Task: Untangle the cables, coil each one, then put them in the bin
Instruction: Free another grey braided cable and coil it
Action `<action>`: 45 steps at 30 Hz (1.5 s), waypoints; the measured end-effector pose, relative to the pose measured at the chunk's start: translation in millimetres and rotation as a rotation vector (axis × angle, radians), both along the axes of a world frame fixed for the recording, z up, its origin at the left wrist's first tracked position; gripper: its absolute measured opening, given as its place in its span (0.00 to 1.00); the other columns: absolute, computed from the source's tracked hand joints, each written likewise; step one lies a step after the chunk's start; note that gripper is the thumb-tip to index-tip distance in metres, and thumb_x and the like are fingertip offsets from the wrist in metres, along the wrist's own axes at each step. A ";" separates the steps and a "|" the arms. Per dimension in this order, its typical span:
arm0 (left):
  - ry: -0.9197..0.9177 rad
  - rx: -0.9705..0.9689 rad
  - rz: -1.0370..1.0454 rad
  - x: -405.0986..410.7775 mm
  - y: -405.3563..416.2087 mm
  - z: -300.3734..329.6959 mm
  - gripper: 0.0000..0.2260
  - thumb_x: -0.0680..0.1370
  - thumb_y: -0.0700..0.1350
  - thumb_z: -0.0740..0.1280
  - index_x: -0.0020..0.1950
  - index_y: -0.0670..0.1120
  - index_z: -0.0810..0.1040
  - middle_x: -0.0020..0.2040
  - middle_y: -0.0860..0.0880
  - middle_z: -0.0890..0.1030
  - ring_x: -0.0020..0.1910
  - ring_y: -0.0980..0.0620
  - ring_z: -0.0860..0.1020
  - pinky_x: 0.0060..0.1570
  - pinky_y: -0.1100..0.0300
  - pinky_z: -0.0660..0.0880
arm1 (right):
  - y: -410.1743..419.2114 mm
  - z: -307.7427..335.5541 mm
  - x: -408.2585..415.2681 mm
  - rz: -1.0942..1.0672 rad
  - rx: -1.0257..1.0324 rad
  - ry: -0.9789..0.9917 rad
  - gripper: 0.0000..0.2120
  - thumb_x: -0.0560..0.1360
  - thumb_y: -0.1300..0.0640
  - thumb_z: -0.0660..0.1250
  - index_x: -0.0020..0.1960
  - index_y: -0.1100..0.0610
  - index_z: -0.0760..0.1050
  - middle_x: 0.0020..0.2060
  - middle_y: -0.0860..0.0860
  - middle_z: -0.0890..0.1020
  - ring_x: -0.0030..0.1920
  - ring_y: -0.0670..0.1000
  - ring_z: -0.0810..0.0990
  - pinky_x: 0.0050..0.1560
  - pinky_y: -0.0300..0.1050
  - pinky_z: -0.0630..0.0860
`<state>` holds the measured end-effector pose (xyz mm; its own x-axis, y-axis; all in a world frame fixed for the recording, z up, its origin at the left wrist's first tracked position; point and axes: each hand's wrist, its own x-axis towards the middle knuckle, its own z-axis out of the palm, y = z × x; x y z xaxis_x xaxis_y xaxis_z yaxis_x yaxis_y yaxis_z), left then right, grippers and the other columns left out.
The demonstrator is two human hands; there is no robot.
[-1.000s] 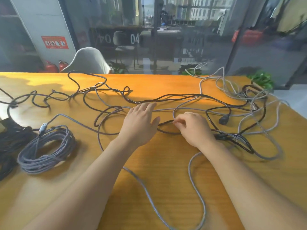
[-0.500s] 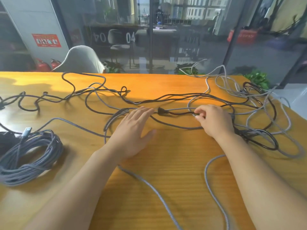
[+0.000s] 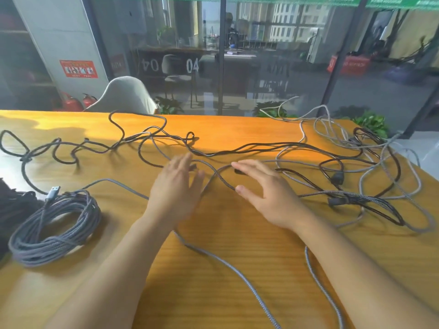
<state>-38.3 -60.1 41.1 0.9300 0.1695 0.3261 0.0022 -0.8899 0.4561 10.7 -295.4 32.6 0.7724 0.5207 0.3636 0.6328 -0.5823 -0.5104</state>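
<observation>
One grey coil (image 3: 54,224) lies finished at the counter's (image 3: 225,269) left; no bin shows. Black and grey cables (image 3: 273,148) remain tangled across it. Left hand (image 3: 175,186) and right hand (image 3: 266,191) hover above them, fingers spread, holding nothing.

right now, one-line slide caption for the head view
Both hands, left and right, open over tangled cables on a wooden table, one grey coil finished.

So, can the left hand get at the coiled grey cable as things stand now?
Probably yes. The left hand is open and holds nothing, and the coiled grey cable lies to its left on the table, with nothing on top of it.
</observation>
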 end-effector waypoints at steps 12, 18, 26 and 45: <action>0.133 -0.393 -0.413 -2.3 -22.0 -9.5 0.19 0.81 0.43 0.63 0.70 0.52 0.80 0.59 0.56 0.84 0.53 0.66 0.79 0.58 0.64 0.73 | 11.3 -4.1 -3.5 -0.037 -0.029 0.108 0.24 0.83 0.37 0.55 0.72 0.46 0.77 0.73 0.38 0.74 0.74 0.41 0.70 0.74 0.46 0.66; -0.198 -0.465 -0.159 -5.4 -10.0 10.3 0.09 0.84 0.50 0.66 0.54 0.51 0.86 0.45 0.61 0.85 0.47 0.63 0.81 0.48 0.65 0.76 | 0.4 -2.3 2.7 -0.313 -0.032 -0.133 0.12 0.80 0.43 0.69 0.45 0.48 0.85 0.47 0.40 0.86 0.49 0.47 0.82 0.48 0.47 0.78; -0.130 -0.210 0.140 9.6 35.1 -2.8 0.24 0.82 0.49 0.69 0.78 0.50 0.71 0.78 0.45 0.68 0.78 0.43 0.64 0.75 0.47 0.63 | -4.9 -0.3 4.1 -0.310 0.028 -0.071 0.05 0.80 0.51 0.71 0.49 0.47 0.86 0.45 0.39 0.83 0.43 0.42 0.80 0.43 0.40 0.75; -0.020 -0.100 -0.374 15.2 -7.9 -30.0 0.23 0.82 0.46 0.68 0.76 0.58 0.70 0.64 0.59 0.80 0.66 0.55 0.73 0.67 0.54 0.70 | -6.0 9.4 5.6 -0.243 0.365 -0.124 0.18 0.83 0.42 0.65 0.66 0.50 0.81 0.67 0.42 0.76 0.71 0.41 0.71 0.73 0.42 0.67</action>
<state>-23.2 -68.0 11.1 0.9272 -0.1483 0.3439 -0.3238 -0.7790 0.5370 16.3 -301.4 42.0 0.7953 0.1503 0.5873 0.5695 -0.5171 -0.6389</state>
